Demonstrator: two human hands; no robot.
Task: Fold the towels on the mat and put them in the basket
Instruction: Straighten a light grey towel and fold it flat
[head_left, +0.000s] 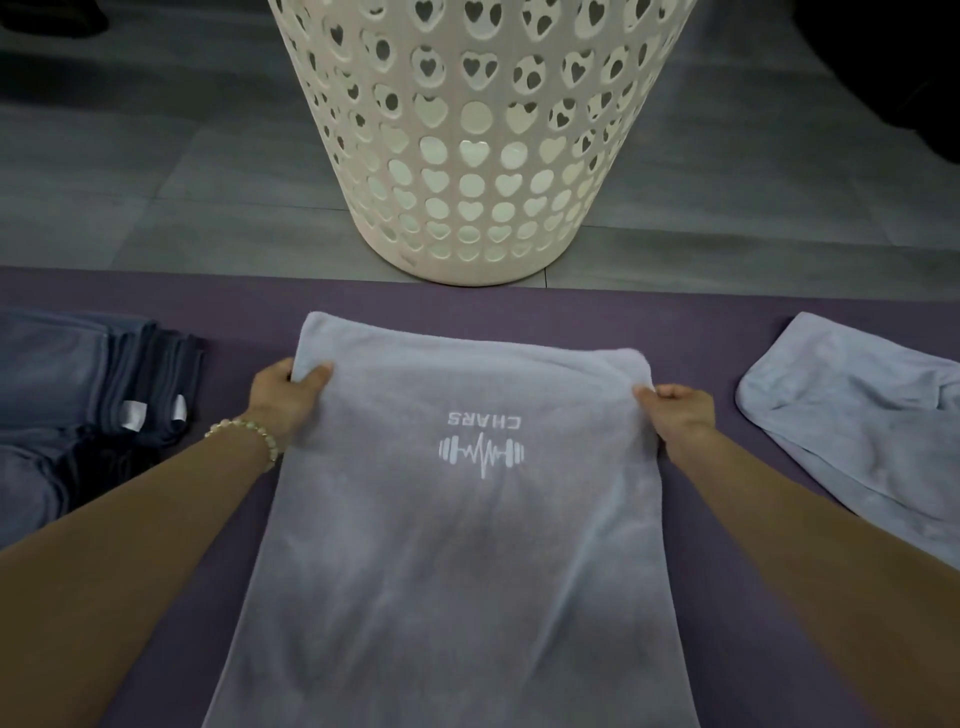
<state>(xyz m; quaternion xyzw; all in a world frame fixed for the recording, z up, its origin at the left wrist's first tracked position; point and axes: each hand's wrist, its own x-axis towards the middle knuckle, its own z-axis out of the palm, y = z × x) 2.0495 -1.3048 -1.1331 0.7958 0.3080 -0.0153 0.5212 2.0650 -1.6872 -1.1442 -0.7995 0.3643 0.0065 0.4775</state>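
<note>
Lilac towel laid lengthwise on purple mat, far corners gripped by left hand and right hand, cream pierced basket beyond mat, folded navy towels at left.

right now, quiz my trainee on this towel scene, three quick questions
1. True or false: the left hand and the right hand each grip a side edge of the lavender towel.
2. Where on the mat do the dark blue towels lie? A. at the person's left; B. at the person's right; C. under the lavender towel.
3. What word is printed on the lavender towel?
Key: 1 true; 2 A; 3 CHARS.
</note>
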